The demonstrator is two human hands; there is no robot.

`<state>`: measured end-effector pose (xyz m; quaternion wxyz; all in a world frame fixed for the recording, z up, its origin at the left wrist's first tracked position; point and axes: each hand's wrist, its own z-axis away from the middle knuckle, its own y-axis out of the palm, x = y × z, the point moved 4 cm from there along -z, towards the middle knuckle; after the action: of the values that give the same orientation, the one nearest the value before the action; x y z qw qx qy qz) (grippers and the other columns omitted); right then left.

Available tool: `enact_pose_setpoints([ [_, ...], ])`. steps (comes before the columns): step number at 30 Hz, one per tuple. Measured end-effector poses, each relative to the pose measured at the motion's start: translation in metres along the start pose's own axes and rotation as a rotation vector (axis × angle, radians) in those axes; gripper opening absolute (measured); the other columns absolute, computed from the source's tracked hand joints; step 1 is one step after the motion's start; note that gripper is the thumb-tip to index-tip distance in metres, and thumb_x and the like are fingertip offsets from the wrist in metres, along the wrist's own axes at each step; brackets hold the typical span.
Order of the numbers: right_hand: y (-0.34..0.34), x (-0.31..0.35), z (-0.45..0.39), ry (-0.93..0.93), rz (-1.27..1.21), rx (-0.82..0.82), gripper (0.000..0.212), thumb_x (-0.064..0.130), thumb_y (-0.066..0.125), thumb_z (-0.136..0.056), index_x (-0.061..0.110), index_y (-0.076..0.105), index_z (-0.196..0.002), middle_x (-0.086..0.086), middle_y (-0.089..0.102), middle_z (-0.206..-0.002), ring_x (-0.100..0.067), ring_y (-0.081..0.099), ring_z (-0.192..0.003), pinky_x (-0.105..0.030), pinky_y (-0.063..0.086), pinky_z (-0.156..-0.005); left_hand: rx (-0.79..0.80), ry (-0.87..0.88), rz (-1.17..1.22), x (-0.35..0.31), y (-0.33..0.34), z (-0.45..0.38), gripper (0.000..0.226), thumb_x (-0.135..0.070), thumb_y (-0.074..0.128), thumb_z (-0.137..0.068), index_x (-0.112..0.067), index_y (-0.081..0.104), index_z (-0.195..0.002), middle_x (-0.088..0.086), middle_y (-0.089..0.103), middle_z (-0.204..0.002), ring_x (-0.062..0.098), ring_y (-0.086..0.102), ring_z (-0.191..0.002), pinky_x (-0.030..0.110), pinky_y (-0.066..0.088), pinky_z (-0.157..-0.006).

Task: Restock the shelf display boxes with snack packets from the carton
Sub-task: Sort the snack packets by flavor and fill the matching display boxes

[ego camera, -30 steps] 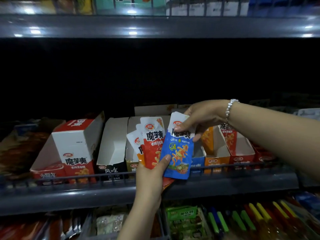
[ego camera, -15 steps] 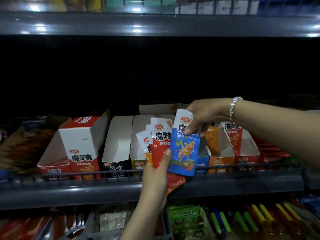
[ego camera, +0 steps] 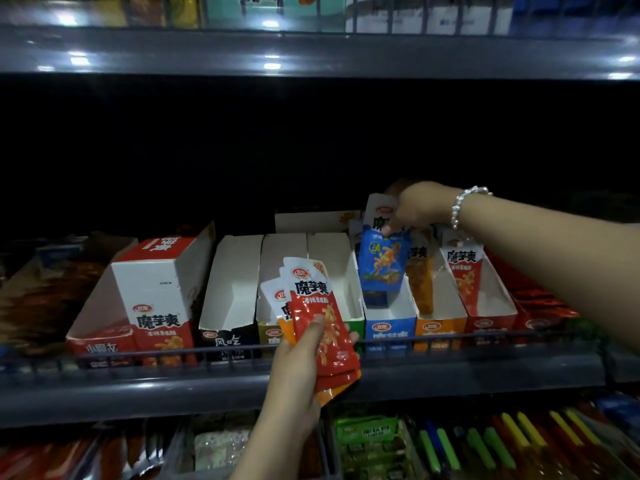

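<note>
Right hand (ego camera: 417,207) pinches blue packet (ego camera: 382,259) | lower upright into blue box (ego camera: 390,315) | left hand (ego camera: 298,372) grips red packets (ego camera: 320,317).

Bare forearms; a white bead bracelet (ego camera: 465,206) circles the right wrist.
</note>
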<state>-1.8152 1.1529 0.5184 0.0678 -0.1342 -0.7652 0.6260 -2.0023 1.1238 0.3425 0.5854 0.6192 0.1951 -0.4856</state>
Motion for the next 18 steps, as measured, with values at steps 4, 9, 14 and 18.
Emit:
enact_pose_setpoints([
  [4,0.019,0.006,-0.008,-0.014,-0.011,-0.005,0.033,0.04,0.065,-0.086,0.008,0.054,-0.082,0.001,0.041,-0.063,-0.018,0.047,-0.075,-0.021,0.027,-0.047,-0.001,-0.001,0.004,0.0,0.0,0.001,0.034,-0.023,0.058,-0.092,-0.013,0.053,-0.124,0.018,0.073,-0.098,0.032,0.072,-0.084,0.048,0.056,-0.077],
  [9,0.054,0.008,-0.016,-0.002,-0.014,-0.01,0.037,0.037,0.063,-0.087,0.006,0.061,-0.107,-0.003,0.053,-0.08,-0.016,0.05,-0.073,-0.024,0.034,-0.053,0.002,-0.015,0.016,0.0,0.001,0.001,0.034,-0.023,0.06,-0.09,-0.013,0.054,-0.122,0.017,0.073,-0.094,0.031,0.073,-0.082,0.047,0.057,-0.075],
  [14,0.075,0.002,-0.022,-0.008,-0.135,-0.113,0.054,0.034,0.067,-0.084,0.014,0.046,-0.129,-0.01,0.06,-0.117,-0.025,0.059,-0.101,-0.03,0.047,-0.074,-0.009,-0.037,0.044,0.0,0.0,0.001,0.039,-0.024,0.063,-0.086,-0.018,0.051,-0.123,0.018,0.072,-0.101,0.034,0.072,-0.084,0.051,0.055,-0.08],
  [18,0.074,-0.002,-0.024,-0.032,-0.055,-0.306,0.061,0.029,0.07,-0.082,0.018,0.041,-0.134,-0.009,0.048,-0.132,-0.027,0.048,-0.119,-0.033,0.044,-0.084,-0.013,-0.038,0.044,0.001,0.0,0.0,0.037,-0.024,0.063,-0.087,-0.02,0.051,-0.122,0.018,0.072,-0.1,0.035,0.072,-0.085,0.051,0.055,-0.081],
])
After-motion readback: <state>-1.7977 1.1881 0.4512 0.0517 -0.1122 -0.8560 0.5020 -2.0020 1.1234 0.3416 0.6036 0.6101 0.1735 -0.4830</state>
